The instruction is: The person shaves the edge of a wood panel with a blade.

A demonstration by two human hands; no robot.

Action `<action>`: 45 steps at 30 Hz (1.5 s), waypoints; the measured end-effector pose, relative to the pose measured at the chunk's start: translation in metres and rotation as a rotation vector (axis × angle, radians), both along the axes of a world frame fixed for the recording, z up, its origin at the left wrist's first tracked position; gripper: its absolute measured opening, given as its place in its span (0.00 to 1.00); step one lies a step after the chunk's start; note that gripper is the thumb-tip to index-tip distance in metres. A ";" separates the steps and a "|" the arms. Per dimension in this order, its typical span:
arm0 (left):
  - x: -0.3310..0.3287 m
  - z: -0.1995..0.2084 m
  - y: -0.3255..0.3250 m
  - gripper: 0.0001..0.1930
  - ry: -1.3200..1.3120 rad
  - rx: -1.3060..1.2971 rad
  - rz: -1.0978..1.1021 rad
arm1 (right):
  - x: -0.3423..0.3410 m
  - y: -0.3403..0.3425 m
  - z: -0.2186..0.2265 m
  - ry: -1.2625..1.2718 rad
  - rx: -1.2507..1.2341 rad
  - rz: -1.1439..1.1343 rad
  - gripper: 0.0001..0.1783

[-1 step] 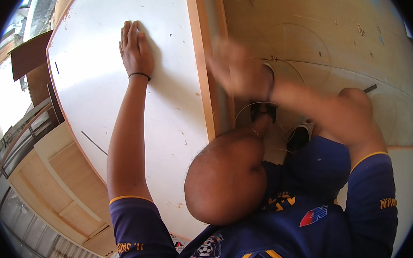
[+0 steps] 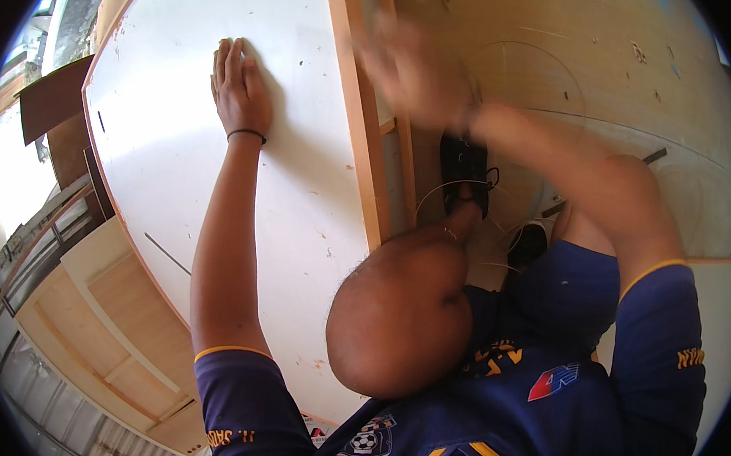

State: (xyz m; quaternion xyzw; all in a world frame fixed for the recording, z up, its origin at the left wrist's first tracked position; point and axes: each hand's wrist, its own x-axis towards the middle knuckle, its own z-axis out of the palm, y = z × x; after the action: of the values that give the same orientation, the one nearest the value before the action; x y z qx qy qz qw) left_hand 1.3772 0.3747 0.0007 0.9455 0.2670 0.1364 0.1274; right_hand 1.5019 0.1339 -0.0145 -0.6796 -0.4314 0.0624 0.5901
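Note:
A large white panel (image 2: 302, 224) with small brown flecks lies in front of me, its wood-coloured edge (image 2: 363, 160) running along the right side. My left hand (image 2: 240, 88) rests flat on its white face, fingers stretched out and holding nothing. Over the far part of the wooden edge is my right hand (image 2: 418, 72), smeared by motion. Its fingertips reach toward that edge; whether they touch it or hold anything cannot be made out.
Thin pale strips or wires (image 2: 573, 65) curl over the brown board surface (image 2: 528, 1) on the right. A black shoe (image 2: 461, 175) and my bent knee (image 2: 397, 319) are beside the panel's edge. Wooden panels (image 2: 105, 318) and a dark brown board (image 2: 51, 102) stand at the left.
My right hand has moved farther away along the wooden edge, uncovering more of the black shoe. The left hand stays in place on the panel.

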 end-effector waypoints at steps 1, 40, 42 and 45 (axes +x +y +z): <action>-0.005 -0.002 0.004 0.23 0.008 0.013 0.000 | 0.034 0.025 -0.001 0.034 -0.144 -0.068 0.12; -0.002 0.009 -0.006 0.23 0.043 0.034 0.102 | -0.070 -0.048 0.033 -0.726 -0.213 0.469 0.21; 0.004 0.007 -0.010 0.23 0.030 0.012 0.099 | -0.083 -0.060 0.033 -0.534 -0.119 0.862 0.19; -0.002 0.006 -0.007 0.23 0.022 0.029 0.088 | -0.034 -0.032 0.045 -0.611 -0.131 0.743 0.20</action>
State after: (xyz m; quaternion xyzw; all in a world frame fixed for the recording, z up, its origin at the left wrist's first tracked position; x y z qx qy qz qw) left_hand 1.3750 0.3678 0.0063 0.9360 0.3077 0.1353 0.1048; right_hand 1.4682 0.1015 0.0306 -0.5024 -0.7936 0.0936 0.3302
